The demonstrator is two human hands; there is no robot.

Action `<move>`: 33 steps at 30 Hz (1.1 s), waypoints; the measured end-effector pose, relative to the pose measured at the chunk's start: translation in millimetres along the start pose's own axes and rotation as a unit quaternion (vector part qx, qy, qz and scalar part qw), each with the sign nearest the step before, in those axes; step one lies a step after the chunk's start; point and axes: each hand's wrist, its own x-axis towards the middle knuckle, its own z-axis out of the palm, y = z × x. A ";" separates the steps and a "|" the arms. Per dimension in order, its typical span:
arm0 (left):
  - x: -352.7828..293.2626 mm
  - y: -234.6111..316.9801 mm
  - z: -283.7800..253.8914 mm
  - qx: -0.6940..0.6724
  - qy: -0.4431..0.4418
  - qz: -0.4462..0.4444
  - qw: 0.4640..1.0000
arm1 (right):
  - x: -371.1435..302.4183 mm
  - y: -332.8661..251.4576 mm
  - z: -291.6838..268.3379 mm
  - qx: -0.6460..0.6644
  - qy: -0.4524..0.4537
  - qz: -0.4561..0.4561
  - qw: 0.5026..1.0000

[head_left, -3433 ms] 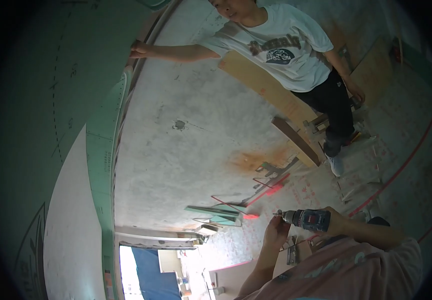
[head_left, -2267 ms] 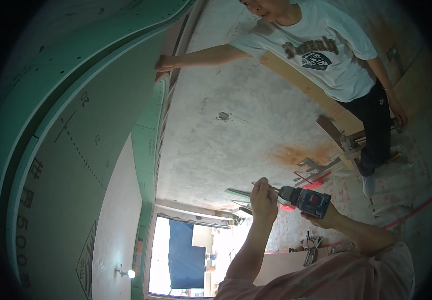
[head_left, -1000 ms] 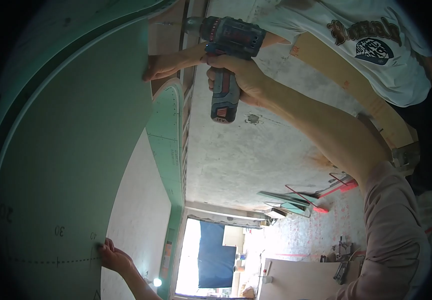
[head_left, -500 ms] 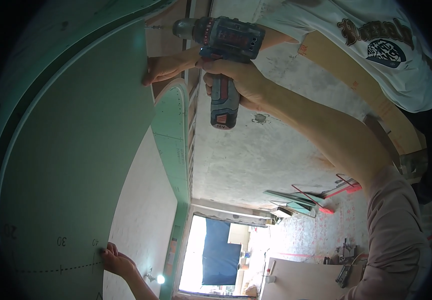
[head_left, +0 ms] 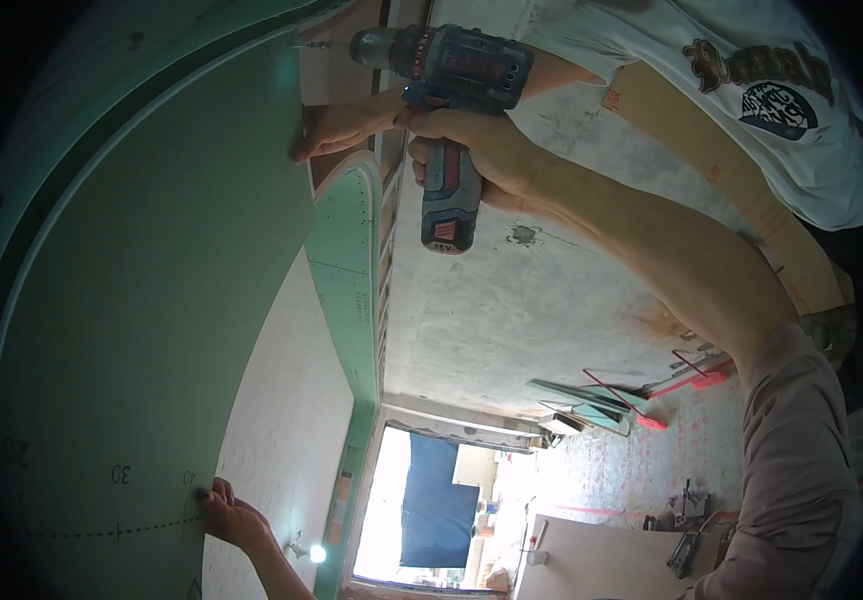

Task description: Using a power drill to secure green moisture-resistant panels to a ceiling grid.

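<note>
My right hand (head_left: 487,150) is wrapped round the grip of a cordless drill driver (head_left: 467,68), dark blue-grey with red parts. Its thin bit (head_left: 319,44) points left at the upper edge of a large green plasterboard sheet (head_left: 142,300); whether the tip touches the sheet I cannot tell. Lower down, my left hand (head_left: 237,515) grips the sheet's right edge, its fingers partly hidden. Another person's hand (head_left: 337,130) holds the same edge just below the drill's nose.
The co-worker in a white shirt (head_left: 652,100) stands at the upper right. Beyond the sheet runs a curved green panel frame (head_left: 342,230). A bright window with a dark blue cloth (head_left: 442,500) lies at the bottom. A pale board (head_left: 592,560) and tools (head_left: 690,515) are at lower right.
The drill has shifted very slightly right and up in the picture, along with my right arm. Both holds on the sheet's edge stay the same.
</note>
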 end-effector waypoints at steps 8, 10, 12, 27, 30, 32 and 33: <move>-1.4 -7.0 -8.3 0.050 -0.006 0.010 0.999 | 3.8 -0.8 2.4 0.012 0.005 0.029 0.999; -3.0 0.9 -1.9 0.080 0.007 -0.003 0.997 | 3.2 -3.3 6.5 0.013 0.014 0.039 0.999; -4.4 0.4 1.6 0.068 0.006 -0.006 0.998 | 2.6 -5.2 4.9 0.007 0.019 0.040 0.999; -3.2 -8.4 -2.2 0.004 -0.008 0.013 1.000 | 10.0 -9.5 11.4 -0.008 0.007 0.033 0.999; -1.7 -3.8 -5.5 -0.003 -0.012 0.022 1.000 | -11.2 -8.0 17.9 -0.010 -0.001 0.036 0.999; -4.5 -7.9 -2.1 -0.009 -0.014 0.013 1.000 | -36.4 0.1 9.8 -0.014 0.046 0.094 0.994; -6.9 -7.6 3.9 -0.001 0.019 0.013 1.000 | -53.9 -0.1 10.7 -0.012 0.046 0.110 0.993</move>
